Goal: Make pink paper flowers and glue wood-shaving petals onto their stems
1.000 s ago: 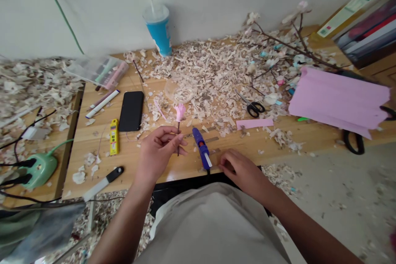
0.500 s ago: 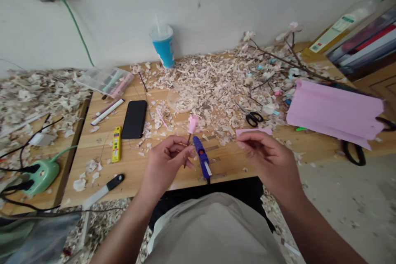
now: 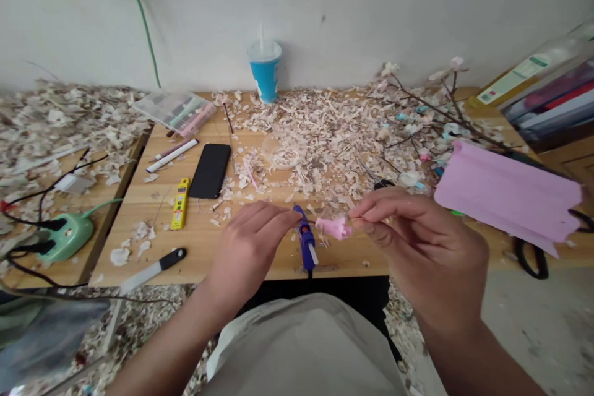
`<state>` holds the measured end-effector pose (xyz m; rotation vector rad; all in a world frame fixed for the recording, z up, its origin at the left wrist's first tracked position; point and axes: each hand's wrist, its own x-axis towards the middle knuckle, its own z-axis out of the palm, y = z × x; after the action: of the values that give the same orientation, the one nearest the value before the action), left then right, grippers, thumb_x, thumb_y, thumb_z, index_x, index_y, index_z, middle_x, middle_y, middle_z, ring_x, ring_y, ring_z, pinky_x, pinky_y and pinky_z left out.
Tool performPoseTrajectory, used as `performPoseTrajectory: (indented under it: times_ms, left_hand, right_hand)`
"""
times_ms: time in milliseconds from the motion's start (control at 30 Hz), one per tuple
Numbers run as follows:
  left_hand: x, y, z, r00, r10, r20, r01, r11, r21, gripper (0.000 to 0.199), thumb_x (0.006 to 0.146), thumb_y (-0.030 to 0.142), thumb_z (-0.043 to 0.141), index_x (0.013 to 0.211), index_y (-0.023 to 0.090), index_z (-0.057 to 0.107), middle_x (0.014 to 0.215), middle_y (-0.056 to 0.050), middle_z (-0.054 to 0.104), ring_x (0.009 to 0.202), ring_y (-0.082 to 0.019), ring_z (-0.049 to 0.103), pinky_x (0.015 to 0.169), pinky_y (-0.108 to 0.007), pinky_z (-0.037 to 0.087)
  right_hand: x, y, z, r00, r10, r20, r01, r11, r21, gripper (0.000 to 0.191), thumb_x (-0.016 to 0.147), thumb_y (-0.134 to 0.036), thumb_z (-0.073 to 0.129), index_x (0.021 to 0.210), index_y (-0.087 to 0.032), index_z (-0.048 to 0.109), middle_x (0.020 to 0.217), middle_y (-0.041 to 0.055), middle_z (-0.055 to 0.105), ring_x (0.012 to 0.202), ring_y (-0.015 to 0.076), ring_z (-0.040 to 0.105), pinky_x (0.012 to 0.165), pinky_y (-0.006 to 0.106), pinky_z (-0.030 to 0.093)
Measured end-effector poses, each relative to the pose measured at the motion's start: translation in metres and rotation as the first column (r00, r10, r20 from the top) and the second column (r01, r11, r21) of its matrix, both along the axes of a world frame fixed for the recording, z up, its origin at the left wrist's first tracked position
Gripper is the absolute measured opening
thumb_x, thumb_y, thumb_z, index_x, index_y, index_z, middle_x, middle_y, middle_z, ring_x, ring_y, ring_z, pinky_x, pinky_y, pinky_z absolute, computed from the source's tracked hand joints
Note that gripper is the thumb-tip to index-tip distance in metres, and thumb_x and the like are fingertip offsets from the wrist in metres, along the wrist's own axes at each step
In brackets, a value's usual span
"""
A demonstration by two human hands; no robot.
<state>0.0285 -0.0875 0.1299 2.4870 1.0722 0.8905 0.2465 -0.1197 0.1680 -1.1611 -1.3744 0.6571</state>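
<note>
A small pink paper flower [image 3: 335, 228] on a thin dark stem lies sideways between my hands, above the table. My left hand [image 3: 257, 244] is closed, thumb and fingers pinching the stem. At the flower's open end, my right hand [image 3: 422, 247] is closed in a pinch; whatever thin thing is between its fingertips is too small to make out. Under the flower, a purple glue gun [image 3: 305, 238] with a white glue stick rests on the table. Scissors [image 3: 383, 184] lie partly hidden behind my right hand.
Pale shavings [image 3: 310, 130] cover the table's back. A phone [image 3: 210, 171], a yellow box [image 3: 180, 204] and a black-handled blade [image 3: 155, 269] lie left. A blue cup [image 3: 265, 71] stands by the wall. Pink paper [image 3: 508, 192] and a blossom branch [image 3: 431, 103] lie right.
The flower has tipped from upright to sideways, pointing right. My right hand has moved left from the pink strip to the flower's open end. The view has shifted slightly.
</note>
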Motion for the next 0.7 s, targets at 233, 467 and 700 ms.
performPoseTrajectory:
  times_ms: [233,467,700]
  left_hand:
    - [-0.007,0.011,0.015,0.967,-0.239,-0.091,0.253,0.948,0.195,0.024,0.100,0.015,0.051,0.117,0.018,0.068,0.108,-0.008,0.076,0.104,-0.022,0.068,0.099,-0.043,0.050]
    - [-0.012,0.016,0.010,0.942,-0.335,0.000,0.331,0.933,0.139,0.028,0.099,0.017,0.053,0.122,0.024,0.068,0.115,-0.005,0.076,0.114,-0.020,0.067,0.110,-0.043,0.047]
    - [-0.011,0.022,0.010,0.923,-0.384,0.000,0.383,0.921,0.076,0.028,0.101,0.019,0.050,0.121,0.026,0.068,0.116,-0.005,0.076,0.114,-0.021,0.067,0.110,-0.043,0.047]
  right_hand:
    - [0.009,-0.004,0.005,0.965,0.107,0.241,-0.102,0.994,-0.032,0.022,0.090,-0.010,0.066,0.097,-0.031,0.072,0.091,-0.0014,0.072,0.091,0.0166,0.066,0.082,0.034,0.054]
    - [0.011,-0.007,0.002,0.954,0.205,0.217,-0.174,0.973,-0.153,0.012,0.089,-0.019,0.069,0.089,-0.031,0.072,0.094,0.0001,0.072,0.096,0.0190,0.066,0.090,0.038,0.052]
    - [0.009,-0.009,-0.001,0.950,0.311,0.031,-0.290,0.912,-0.289,0.010,0.084,-0.023,0.077,0.084,-0.030,0.070,0.087,-0.0033,0.071,0.092,0.0168,0.065,0.096,0.037,0.047]
